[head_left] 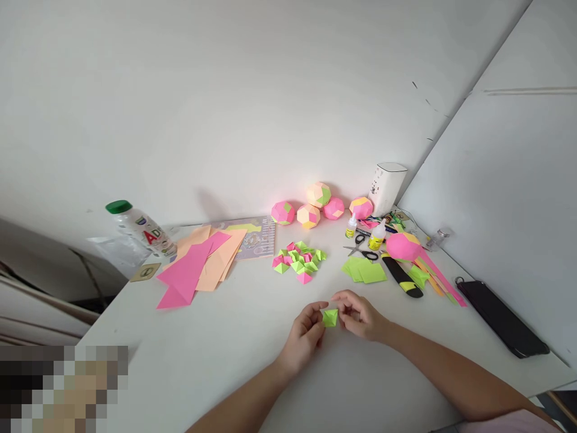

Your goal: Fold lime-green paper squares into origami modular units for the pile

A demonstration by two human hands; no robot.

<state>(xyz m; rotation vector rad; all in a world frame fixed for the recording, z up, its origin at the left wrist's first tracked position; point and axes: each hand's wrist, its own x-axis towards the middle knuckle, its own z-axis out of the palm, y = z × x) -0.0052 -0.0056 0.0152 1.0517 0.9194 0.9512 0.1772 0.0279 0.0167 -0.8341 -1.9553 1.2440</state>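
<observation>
My left hand [303, 334] and my right hand [361, 315] meet over the white table [216, 355], fingers pinched together on a small folded green paper piece [330, 317] held between them. Just beyond lies a heap of several folded pink and green paper units [298, 260]. A stack of green paper squares [364, 270] lies to the right of that heap.
Pink and orange paper sheets [201, 267] and a bottle with a green cap [142, 227] lie at the left. Several paper balls [315, 207] line the wall beside a white container [388, 186]. Glue bottles [376, 236], scissors [360, 246], a cutter [402, 278] and a black phone [501, 317] sit at right.
</observation>
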